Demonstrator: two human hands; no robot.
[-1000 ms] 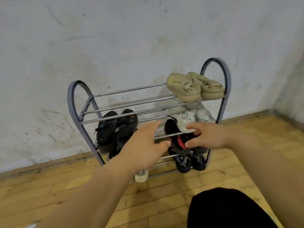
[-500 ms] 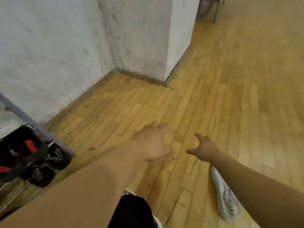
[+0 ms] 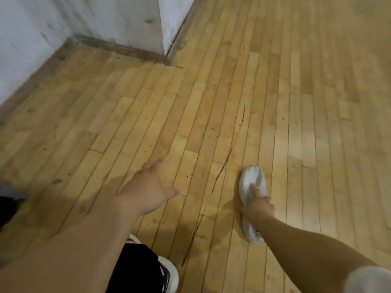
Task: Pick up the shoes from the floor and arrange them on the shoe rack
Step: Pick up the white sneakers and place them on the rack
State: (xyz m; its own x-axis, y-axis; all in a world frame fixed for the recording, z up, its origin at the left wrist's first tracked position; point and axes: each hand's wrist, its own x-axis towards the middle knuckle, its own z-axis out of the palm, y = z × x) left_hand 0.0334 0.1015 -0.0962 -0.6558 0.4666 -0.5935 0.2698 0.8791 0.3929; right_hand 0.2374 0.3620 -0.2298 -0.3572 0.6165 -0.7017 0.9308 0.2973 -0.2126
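Shoe point(image 3: 252, 180), under right hand point(image 3: 259, 206): white, plain, faint grey shading in the creases.
Floor point(image 3: 296, 102), all round both hands: honey-yellow wooden strips in staggered lengths, some paler, some browner; thin dark scratches between left hand point(image 3: 148, 191) and right hand.
Wall point(image 3: 116, 15), far beyond left hand: whitish grey, dark smudges.
Skirting point(image 3: 118, 48) at its foot: dull grey-brown.
Garment point(image 3: 135, 269), below left forearm: black.
Worn shoe point(image 3: 172, 275) beside it: white, black laces.
Sleeve point(image 3: 370, 280), behind right forearm: white.
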